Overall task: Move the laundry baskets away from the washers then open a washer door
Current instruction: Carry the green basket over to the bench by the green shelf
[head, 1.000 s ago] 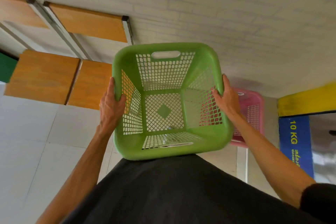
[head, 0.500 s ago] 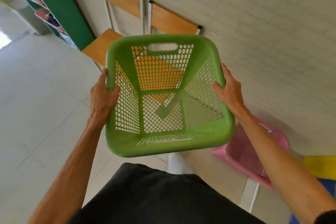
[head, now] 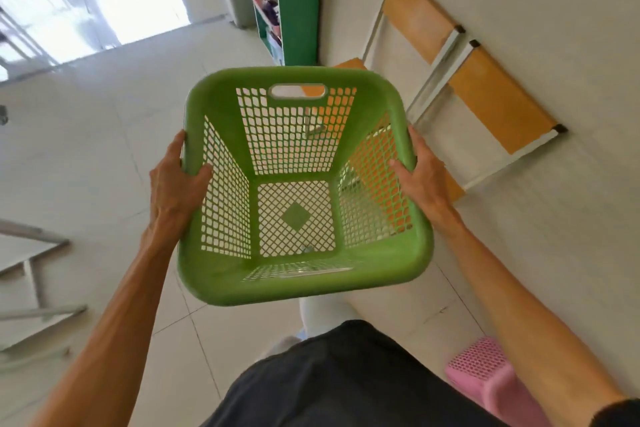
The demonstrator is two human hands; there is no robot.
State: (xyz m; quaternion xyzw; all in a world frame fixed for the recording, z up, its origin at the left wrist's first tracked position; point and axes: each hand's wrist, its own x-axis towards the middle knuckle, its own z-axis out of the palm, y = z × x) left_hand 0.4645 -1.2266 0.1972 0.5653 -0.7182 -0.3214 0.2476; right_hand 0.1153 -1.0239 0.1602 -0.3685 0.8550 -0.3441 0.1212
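I carry an empty green plastic laundry basket (head: 221, 274) in front of my body, above the tiled floor. My left hand (head: 175, 180) grips its left rim and my right hand (head: 420, 177) grips its right rim. A pink laundry basket (head: 485, 367) sits on the floor at the lower right, by the wall, partly hidden behind my right arm. No washer is in view.
Two wooden-seated chairs (head: 498, 100) stand against the white wall on the right, partly behind the green basket. A green shelf unit (head: 298, 3) stands at the far end. A metal frame (head: 34, 288) lies at the left. Bright glass doors show at top left.
My view has swung left, away from the yellow and blue washer. The pink basket has slid to the lower right corner, and the chairs now sit to the right. Both hands keep hold of the green basket.
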